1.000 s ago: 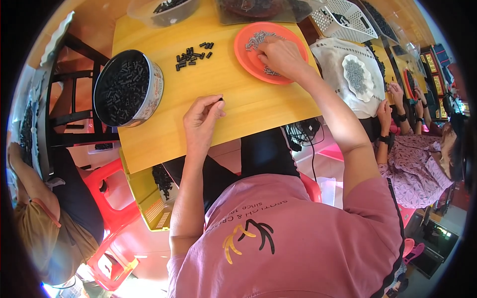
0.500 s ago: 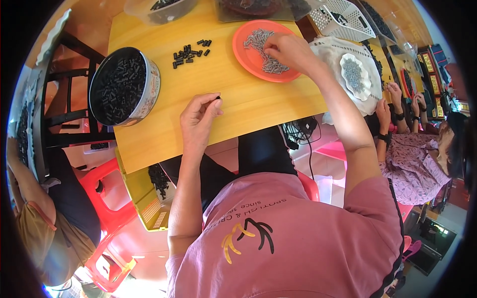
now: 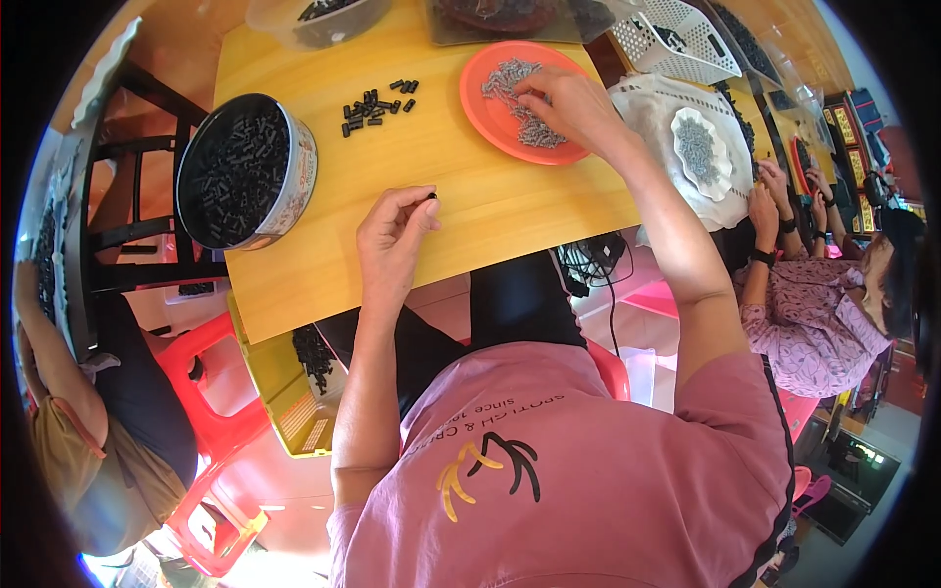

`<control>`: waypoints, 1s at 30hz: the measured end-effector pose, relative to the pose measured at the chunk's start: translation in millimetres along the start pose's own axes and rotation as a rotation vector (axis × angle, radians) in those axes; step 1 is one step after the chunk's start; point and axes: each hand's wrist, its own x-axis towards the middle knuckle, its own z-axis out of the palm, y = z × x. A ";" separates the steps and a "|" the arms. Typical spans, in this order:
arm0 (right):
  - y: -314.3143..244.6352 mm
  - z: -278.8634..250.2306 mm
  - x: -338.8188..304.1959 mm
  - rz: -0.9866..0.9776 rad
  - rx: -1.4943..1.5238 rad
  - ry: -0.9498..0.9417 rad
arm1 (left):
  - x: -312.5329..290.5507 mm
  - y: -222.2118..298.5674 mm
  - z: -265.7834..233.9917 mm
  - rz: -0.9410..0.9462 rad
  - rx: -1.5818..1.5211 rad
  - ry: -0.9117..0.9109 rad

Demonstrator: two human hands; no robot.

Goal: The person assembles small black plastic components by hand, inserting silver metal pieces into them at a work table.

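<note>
My left hand point(image 3: 392, 230) is raised over the near part of the yellow table, thumb and forefinger pinched on a small black cylindrical piece point(image 3: 432, 195), of which only the end shows. Over the orange-red plate point(image 3: 480, 116) my right hand point(image 3: 578, 106) reaches down with its fingers curled among small grey screw-like pieces point(image 3: 537, 129). Whatever lies between those fingertips is too small to make out. Several loose black cylinders point(image 3: 368, 106) lie on the table left of the plate. A round tin point(image 3: 302, 181) at the left is full of similar black pieces point(image 3: 235, 171).
A clear tub point(image 3: 328, 29) stands at the far edge. Right of the plate, a white cloth point(image 3: 642, 108) bears a scalloped dish point(image 3: 722, 181) of grey pieces, with a white perforated basket point(image 3: 676, 44) beyond. Other people sit at the left and right point(image 3: 809, 318).
My right hand's fingers have shifted slightly over the grey pieces. My left hand stays almost still, keeping the black piece. At the right, a co-worker's hands and body have moved a little.
</note>
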 end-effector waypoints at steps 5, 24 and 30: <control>6.0 0.6 -1.0 0.049 -0.011 0.087 | -0.1 0.2 0.6 0.010 -0.003 -0.003; 90.2 34.6 -27.0 0.572 0.276 0.263 | -1.2 0.4 -1.7 0.007 0.000 0.003; 87.0 31.9 -33.5 0.527 0.247 0.231 | -1.2 0.3 -1.1 -0.003 0.007 0.023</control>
